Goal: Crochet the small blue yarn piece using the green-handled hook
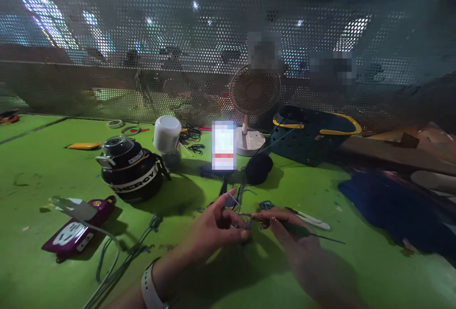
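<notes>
My left hand (219,226) is closed in a pinch on dark blue yarn (238,199), with a strand looped over its fingers. My right hand (285,233) is closed on a thin knitting needle (327,238) that points right. A second thin needle (254,216) lies between the two hands. The yarn runs up to a dark ball of yarn (258,167) on the green table (53,176). A white watch band (151,287) is on my left wrist.
A black jug (130,168), a white cup (166,134), an upright phone (223,145) and a small fan (253,104) stand behind my hands. A dark basket (309,138) and blue cloth (395,209) lie at right. A purple case (76,230) with a cable lies at left. White-handled scissors (311,219) lie close by.
</notes>
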Demonstrator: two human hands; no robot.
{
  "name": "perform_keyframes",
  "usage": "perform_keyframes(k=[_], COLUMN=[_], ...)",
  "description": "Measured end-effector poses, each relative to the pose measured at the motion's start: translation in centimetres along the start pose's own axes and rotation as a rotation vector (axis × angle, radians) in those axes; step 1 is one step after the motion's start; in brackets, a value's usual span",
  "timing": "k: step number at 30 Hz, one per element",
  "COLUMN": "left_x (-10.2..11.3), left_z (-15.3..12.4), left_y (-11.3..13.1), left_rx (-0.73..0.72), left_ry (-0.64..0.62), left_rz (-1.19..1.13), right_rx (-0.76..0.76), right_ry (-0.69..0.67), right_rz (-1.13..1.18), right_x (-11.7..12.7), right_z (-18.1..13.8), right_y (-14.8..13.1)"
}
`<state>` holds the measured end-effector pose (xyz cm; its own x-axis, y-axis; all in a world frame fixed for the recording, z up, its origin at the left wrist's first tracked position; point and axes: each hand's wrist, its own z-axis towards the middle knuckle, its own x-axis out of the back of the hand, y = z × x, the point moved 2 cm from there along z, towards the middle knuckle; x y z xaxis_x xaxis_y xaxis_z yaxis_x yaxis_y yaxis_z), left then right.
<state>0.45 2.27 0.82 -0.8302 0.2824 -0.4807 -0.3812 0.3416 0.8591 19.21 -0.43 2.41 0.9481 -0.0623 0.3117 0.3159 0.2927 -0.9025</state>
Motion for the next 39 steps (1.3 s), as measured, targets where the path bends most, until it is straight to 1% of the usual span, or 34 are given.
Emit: perform_keyframes(k=[4,9,12,18,20,24,27,32,39], left_x=[0.1,0.1,0.1,0.2,0.3,0.5,0.6,0.8,0.8], left_z=[0.0,-0.1,-0.2,-0.1,-0.1,0.0,0.0,0.0,0.1], left_y=[0.0,0.3,0.7,1.4,1.4,1.2,1.0,0.7,0.6], left_rx=[-0.016,0.002,0.018,0.058,0.056,0.057,0.053,0.041,0.073], left_ry=[0.011,-0.009,-0.019,-0.015,-0.008,0.0,-0.005,-0.018,-0.024], left_rz=[-0.022,-0.047,-0.045,-0.052,-0.047,-0.03,-0.01,-0.015,0.034], right_rx=[0.015,-0.06,-0.097,-0.155,-0.161,-0.109,-0.089,-0.052,0.021], right_ry=[0.04,-0.003,0.019,0.111,0.106,0.09,0.08,-0.004,-0.047], right_rz=[-0.001,0.005,0.079,0.193,0.223,0.231,0.246,0.259,0.219], right_x=[0.2,0.4,0.3,0.3,0.4,0.8,1.1,1.2,0.7], right_z=[0.1,0.2,0.1,0.0,0.1,0.3,0.4,0.9,1.1], right_y=[0.0,0.3,0.5,0.7,0.7,0.5,1.0,1.6,-0.1])
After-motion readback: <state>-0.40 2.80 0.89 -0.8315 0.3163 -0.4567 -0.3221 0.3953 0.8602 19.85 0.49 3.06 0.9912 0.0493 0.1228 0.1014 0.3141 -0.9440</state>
